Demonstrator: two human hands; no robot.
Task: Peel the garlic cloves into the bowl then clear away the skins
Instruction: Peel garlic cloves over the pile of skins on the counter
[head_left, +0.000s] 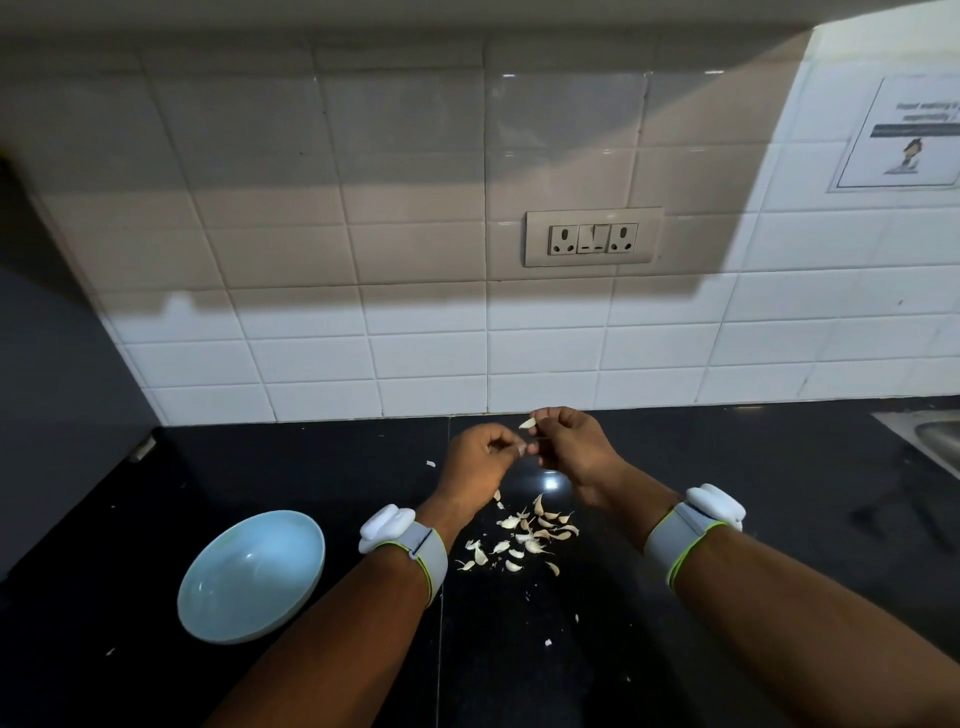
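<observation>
we hold one garlic clove (527, 423) up over the black counter (727, 519), our right hand (569, 444) pinching it at the fingertips while our left hand (480, 454) curls in just beside it, fingers nipped together; whether they grip a bit of skin we cannot tell. the pile of cloves and skins (519, 538) lies below, between our wrists. the blue bowl (252, 574) sits well apart to the left and looks empty.

risks, as we judge them: the clove could slip and drop into the pile, where peeled and unpeeled mix; skins could scatter further, since flecks already dot the counter. reaching for the bowl, our left forearm may sweep the pile. there is open counter on the right before the sink edge (930, 434), and the tiled wall (415, 364) stands close behind our hands.
</observation>
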